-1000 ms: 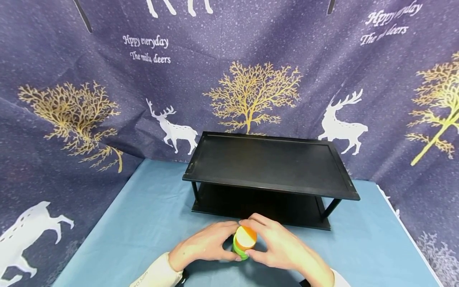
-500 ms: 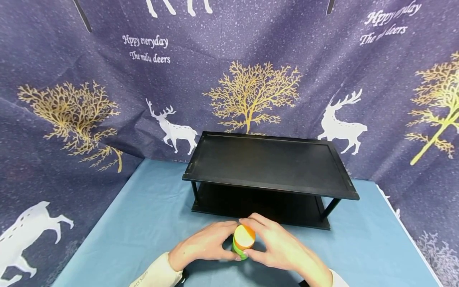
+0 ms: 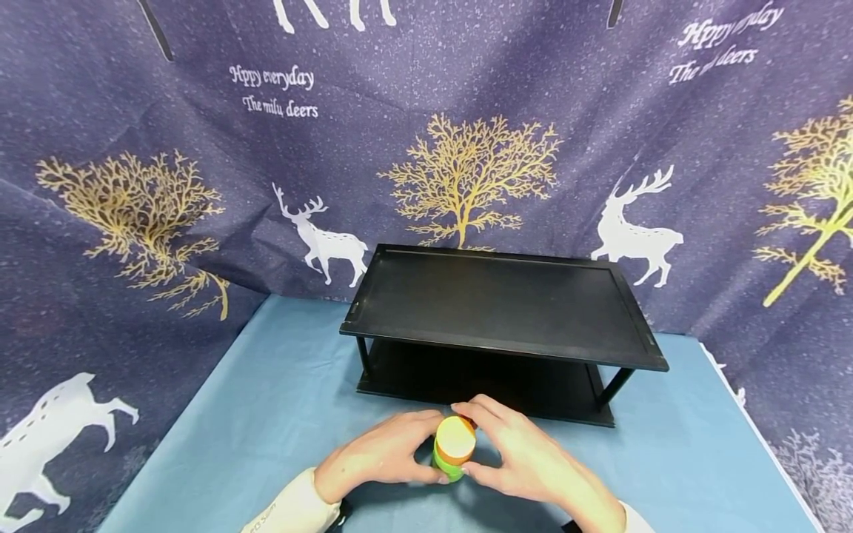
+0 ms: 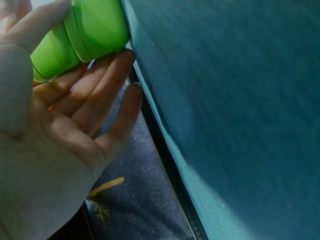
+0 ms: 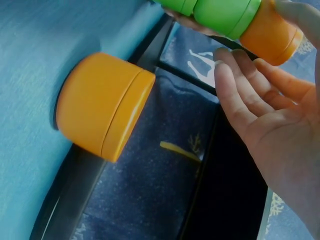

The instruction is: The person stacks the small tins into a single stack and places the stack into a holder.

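Observation:
Near the table's front stands a stack of small cups: two green cups [image 5: 225,15] with an orange cup [image 3: 456,440] on top. The orange cup's round top looks pale from above. My left hand [image 3: 386,449] holds the green part between thumb and fingers, low on the stack; green cups [image 4: 100,30] also show in the left wrist view. My right hand [image 3: 513,451] is around the orange cup's right side, fingers spread and loosened, thumb close against it. Another orange cup [image 5: 102,105] stands upright on the table below the right hand, hidden from the head view.
A black two-tier shelf [image 3: 500,303] stands just behind the hands. Blue cloth [image 3: 293,370] covers the table. Dark fabric [image 3: 413,148] printed with deer and trees hangs at the back and sides.
My right hand's fingers and thumb have loosened and drawn slightly right from the upper orange cup, showing more of it. The left hand has stayed on the green cups.

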Motion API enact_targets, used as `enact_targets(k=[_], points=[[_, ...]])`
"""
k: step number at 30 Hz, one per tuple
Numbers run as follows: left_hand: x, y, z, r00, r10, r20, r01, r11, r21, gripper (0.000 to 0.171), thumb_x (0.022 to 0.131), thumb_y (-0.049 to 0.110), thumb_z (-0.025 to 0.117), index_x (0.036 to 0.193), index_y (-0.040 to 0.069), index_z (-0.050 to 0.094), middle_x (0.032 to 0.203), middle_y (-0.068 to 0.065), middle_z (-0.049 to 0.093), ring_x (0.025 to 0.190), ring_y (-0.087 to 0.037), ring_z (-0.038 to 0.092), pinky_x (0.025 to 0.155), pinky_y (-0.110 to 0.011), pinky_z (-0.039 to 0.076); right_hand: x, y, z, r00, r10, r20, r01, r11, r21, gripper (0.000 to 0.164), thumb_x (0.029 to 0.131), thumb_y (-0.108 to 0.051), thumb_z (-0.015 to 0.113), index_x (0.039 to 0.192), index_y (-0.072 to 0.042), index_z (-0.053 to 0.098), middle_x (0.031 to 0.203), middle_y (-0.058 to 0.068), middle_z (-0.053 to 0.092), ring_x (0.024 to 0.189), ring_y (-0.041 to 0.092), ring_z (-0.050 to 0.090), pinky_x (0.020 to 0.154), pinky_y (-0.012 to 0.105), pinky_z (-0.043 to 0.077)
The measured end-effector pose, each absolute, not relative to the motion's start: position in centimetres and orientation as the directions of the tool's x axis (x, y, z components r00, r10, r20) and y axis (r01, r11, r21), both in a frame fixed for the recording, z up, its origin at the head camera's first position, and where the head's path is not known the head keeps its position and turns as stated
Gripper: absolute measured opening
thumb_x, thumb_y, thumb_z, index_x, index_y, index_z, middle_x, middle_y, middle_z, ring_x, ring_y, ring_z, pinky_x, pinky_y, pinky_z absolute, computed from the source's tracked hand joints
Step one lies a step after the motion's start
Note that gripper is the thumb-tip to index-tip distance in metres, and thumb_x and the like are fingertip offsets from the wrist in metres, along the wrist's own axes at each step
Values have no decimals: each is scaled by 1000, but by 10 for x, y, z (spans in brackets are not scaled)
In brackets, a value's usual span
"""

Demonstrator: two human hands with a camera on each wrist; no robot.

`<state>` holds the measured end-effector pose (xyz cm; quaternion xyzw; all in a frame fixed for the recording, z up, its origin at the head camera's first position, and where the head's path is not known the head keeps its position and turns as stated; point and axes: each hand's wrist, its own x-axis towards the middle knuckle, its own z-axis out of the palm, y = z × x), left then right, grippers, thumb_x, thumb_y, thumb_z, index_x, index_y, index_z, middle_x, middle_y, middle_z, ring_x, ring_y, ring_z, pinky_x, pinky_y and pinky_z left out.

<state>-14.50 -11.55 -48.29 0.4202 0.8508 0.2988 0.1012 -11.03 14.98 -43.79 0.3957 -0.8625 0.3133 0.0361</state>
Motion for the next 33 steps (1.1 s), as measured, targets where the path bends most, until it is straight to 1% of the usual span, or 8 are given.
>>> enact_targets(k=[6,10,13,16,20,23,27,33], points=[[-146,-115,-484,-625,777,76,655,469,592,53,89,52,84,132,30,64,118,20,64,103,4,61,94,-26,55,-109,158,-439,-691,-665,285,-695,501,-516,74,83,-28,92,147,-22,56,127,-18,56,107,5,63,94,29,58],[-146,-114,-484,-625,777,68,654,475,588,54,89,53,84,133,30,64,118,20,64,103,4,61,95,-27,55,-109,163,-442,-687,-667,288,-700,501,-509,70,84,-28,91,145,-21,58,126,-17,56,99,6,62,78,20,56],[-147,-114,-484,-624,779,66,655,475,588,54,89,53,84,133,30,64,118,20,64,103,3,61,95,-27,55,-109,167,-443,-689,-664,291,-701,508,-501,68,84,-29,91,143,-23,59,124,-17,56,95,3,58,72,16,52],[-146,-114,-484,-625,777,69,654,473,590,54,88,53,84,133,30,64,118,20,64,104,4,61,95,-27,55,-109,170,-444,-697,-657,289,-697,526,-487,67,84,-29,92,142,-26,60,122,-17,56,92,4,58,75,18,53],[-146,-112,-484,-619,782,71,655,464,596,55,88,53,84,133,29,64,117,20,64,103,4,61,95,-27,55,-107,177,-447,-706,-640,303,-701,571,-427,65,82,-33,93,139,-24,62,124,-15,58,101,7,58,86,25,57],[-148,-109,-485,-613,788,65,655,460,599,55,88,52,84,134,29,64,117,20,64,104,3,61,95,-28,55,-105,184,-449,-728,-612,308,-683,617,-390,65,80,-35,94,137,-23,64,127,-14,59,110,5,55,94,31,57],[-148,-108,-485,-623,781,47,644,479,596,55,88,53,84,134,31,64,118,21,63,106,2,61,96,-30,55,-104,193,-452,-756,-586,293,-654,651,-385,64,80,-35,94,136,-23,65,128,-12,60,113,4,52,95,31,56],[-148,-109,-488,-646,762,48,636,502,587,56,87,55,85,133,32,64,117,21,62,107,2,62,96,-32,56,-110,204,-457,-747,-592,303,-665,665,-340,64,79,-33,94,135,-20,65,127,-9,60,113,7,52,93,31,55]])
